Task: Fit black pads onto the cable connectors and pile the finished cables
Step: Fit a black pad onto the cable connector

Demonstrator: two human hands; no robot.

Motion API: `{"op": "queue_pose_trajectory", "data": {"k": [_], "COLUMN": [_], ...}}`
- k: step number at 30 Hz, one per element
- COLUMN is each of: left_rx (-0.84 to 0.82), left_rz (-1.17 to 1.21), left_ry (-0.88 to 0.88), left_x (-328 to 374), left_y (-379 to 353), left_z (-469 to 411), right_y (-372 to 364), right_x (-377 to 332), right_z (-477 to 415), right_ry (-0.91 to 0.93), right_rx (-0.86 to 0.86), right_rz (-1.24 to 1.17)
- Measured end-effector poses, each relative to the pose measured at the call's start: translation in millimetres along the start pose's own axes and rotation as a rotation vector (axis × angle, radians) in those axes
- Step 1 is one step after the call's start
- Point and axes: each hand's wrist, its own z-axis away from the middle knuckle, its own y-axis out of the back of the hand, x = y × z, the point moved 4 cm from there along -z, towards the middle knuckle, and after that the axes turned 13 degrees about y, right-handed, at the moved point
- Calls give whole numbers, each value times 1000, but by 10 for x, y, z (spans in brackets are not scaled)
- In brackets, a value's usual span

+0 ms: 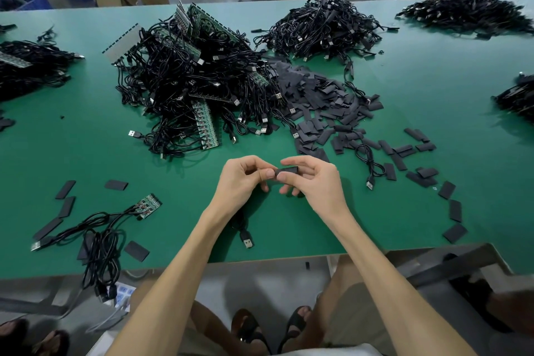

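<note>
My left hand (245, 179) and my right hand (312, 179) meet above the green table (404, 211), near its front edge. Between them is a small black pad (287, 171). My right hand's fingers pinch it, and my left thumb presses against its left end. A black cable runs down from under my left hand to a USB plug (247, 240) lying on the table. The connector inside the pad is hidden by my fingers.
A big heap of black cables with green circuit boards (196, 81) lies ahead. Loose black pads (332, 113) spread to its right. Another cable pile (323, 29) sits farther back. A few cables with a board (101, 234) lie at front left.
</note>
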Motion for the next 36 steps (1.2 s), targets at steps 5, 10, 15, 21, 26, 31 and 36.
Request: {"op": "queue_pose_trajectory", "data": {"k": [5, 10, 15, 21, 26, 31, 36], "left_rx": [7, -3, -5, -1, -9, -3, 7], "left_rz": [19, -19, 5, -42, -80, -127, -177], "left_ry": [4, -10, 2, 7, -25, -42, -47], "left_x": [1, -17, -35, -36, -11, 15, 13], "left_y": [8, 9, 12, -7, -14, -23, -42], "left_z": [0, -13, -30, -31, -19, 11, 23], "right_y": [55, 60, 45, 32, 28, 57, 45], "right_x": [2, 22, 27, 16, 16, 22, 52], "right_z": [-20, -17, -12, -11, -11, -16, -30], "right_ry": [-14, -12, -17, -14, -1, -10, -40], "right_rx": [33, 32, 14, -3, 47, 107, 109], "right_rz": [-98, -86, -78, -51, -58, -52, -39]}}
